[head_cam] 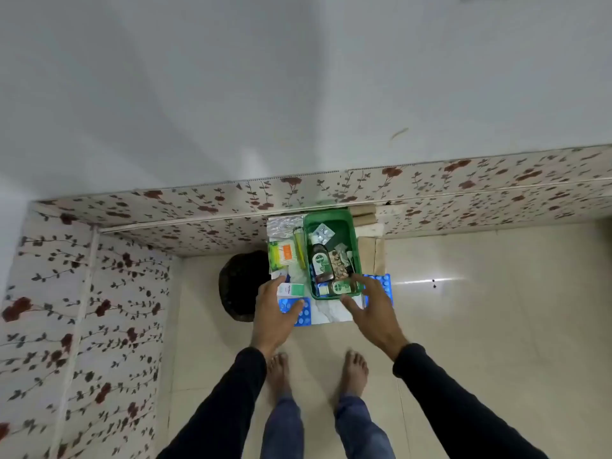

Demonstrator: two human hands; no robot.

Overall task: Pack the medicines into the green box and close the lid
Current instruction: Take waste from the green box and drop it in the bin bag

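My green box (pixel 353 246) sits open on the small table (pixel 331 313), toward its far right corner, with a brown Dettol bottle (pixel 320 260) lying inside among blister packs. My left hand (pixel 273 313) hovers over the table's near left corner, grip released, fingers spread above a blue blister strip (pixel 304 314) and a white-and-green carton (pixel 293 289). My right hand (pixel 372 306) is at the box's near edge, grip also released, empty, over another blue strip (pixel 385 284).

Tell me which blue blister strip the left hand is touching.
The blue blister strip left of the green box, under the left hand; the other lies beyond the right hand.
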